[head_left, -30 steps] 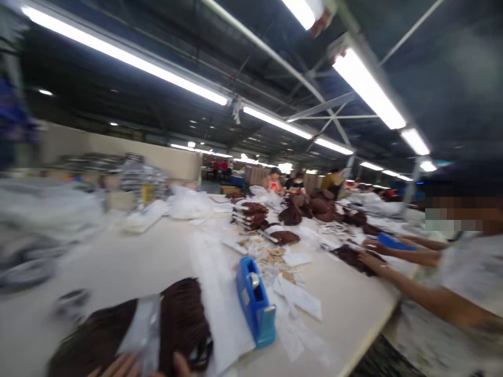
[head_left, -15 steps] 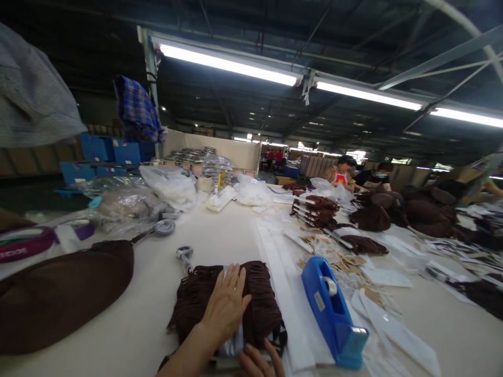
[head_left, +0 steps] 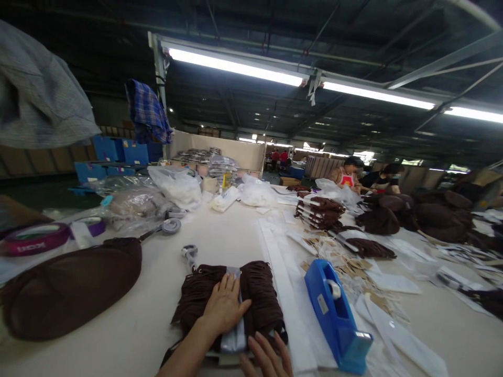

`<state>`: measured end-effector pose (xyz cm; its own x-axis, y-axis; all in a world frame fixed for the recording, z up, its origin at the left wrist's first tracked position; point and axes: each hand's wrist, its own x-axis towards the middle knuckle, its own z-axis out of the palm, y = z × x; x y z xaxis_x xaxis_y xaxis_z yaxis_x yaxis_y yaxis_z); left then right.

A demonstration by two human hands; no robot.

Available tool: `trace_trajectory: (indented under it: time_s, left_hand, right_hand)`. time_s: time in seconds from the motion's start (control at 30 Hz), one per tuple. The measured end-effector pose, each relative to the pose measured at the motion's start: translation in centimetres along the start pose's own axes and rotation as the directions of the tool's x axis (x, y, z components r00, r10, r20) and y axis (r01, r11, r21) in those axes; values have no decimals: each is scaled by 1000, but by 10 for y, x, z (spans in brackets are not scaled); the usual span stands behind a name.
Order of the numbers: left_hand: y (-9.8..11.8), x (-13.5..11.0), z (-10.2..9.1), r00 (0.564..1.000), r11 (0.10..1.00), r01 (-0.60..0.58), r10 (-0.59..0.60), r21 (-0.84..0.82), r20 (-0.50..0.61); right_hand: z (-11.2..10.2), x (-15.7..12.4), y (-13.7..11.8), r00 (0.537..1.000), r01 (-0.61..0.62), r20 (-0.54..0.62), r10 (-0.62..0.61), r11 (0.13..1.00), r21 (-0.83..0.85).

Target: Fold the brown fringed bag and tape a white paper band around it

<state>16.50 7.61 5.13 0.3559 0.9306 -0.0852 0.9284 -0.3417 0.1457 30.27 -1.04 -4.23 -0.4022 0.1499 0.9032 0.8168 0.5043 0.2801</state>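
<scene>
A bundle of dark brown gathered fabric (head_left: 261, 293) lies on the table in front of me, with a grey shiny strip (head_left: 234, 340) down its middle. My left hand (head_left: 226, 303) rests flat on top of it, fingers stretched over the strip. At the bundle's near right corner is my right hand (head_left: 269, 356), fingers spread and partly cut off by the lower edge. A grey coiled strap (head_left: 189, 252) sticks out from the bundle's far left corner. Just right of the bundle stands a blue tape dispenser (head_left: 334, 314).
On the left lie a brown oval fabric piece (head_left: 74, 288) and purple tape rolls (head_left: 37, 239). Clear plastic bags (head_left: 176, 188) sit at the back. Stacked brown bundles (head_left: 319, 210), paper scraps and white sheets (head_left: 408, 335) cover the right. Two people (head_left: 348, 175) work beyond.
My left hand has slid slightly toward me along the strip, uncovering more of its far end. My right hand's fingers have spread at the near corner. The view has shifted slightly left.
</scene>
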Motion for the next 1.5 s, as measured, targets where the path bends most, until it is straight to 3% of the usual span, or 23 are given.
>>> trace_trajectory:
  time_s: [0.07, 0.17, 0.23, 0.33, 0.4, 0.47, 0.53, 0.6, 0.77, 1.0, 1.13, 1.2, 1.33, 1.5]
  left_hand:
    - [1, -7, 0, 1000, 1000, -3, 3, 0, 5]
    - [3, -27, 4, 999, 999, -30, 29, 23, 27]
    - [3, -45, 9, 997, 997, -62, 61, 40, 45]
    - [1, -65, 13, 993, 995, -100, 99, 14, 65]
    - [-3, -69, 9, 993, 995, -96, 98, -31, 71]
    - [-8, -65, 3, 995, 996, -82, 84, -38, 57]
    - [-14, -56, 0, 994, 994, -106, 106, 16, 18]
    - [-20, -48, 4, 989, 985, -147, 148, 91, -4]
    - [-30, -42, 24, 984, 977, -167, 174, 135, -48]
    - [-22, -40, 9, 995, 992, -100, 98, 78, 30]
    - [-21, -42, 10, 995, 996, -82, 81, -19, -57]
    - [-22, -42, 13, 995, 996, -65, 61, -54, -80]
    - [-21, -45, 14, 995, 996, -39, 32, -78, -89]
    - [-14, -58, 15, 990, 990, -52, 34, -127, -135]
  right_hand:
    - [0, 12, 2, 999, -34, -14, 34, 999, 3]
    - [2, 27, -5, 971, -236, -29, 239, 969, 75]
    - [3, 35, -11, 947, -320, 63, 315, 940, 119]
    - [4, 53, -13, 905, -341, 322, 278, 927, 158]
    - [8, 70, -10, 806, -413, 520, 284, 899, 149]
    - [12, 86, -5, 650, -498, 702, 291, 861, 104]
    - [17, 97, 1, 523, -546, 803, 286, 835, 58]
    - [21, 97, 4, 471, -560, 835, 284, 827, 35]
    - [24, 77, -1, 506, -570, 778, 372, 821, -22]
    - [35, 76, -3, 411, -588, 780, 472, 791, -169]
    - [32, 76, 3, 497, -543, 741, 452, 828, -141]
    - [29, 75, 5, 514, -533, 702, 493, 824, -189]
    - [26, 76, 8, 430, -555, 723, 541, 790, -260]
    - [15, 74, 4, 453, -549, 732, 508, 806, -220]
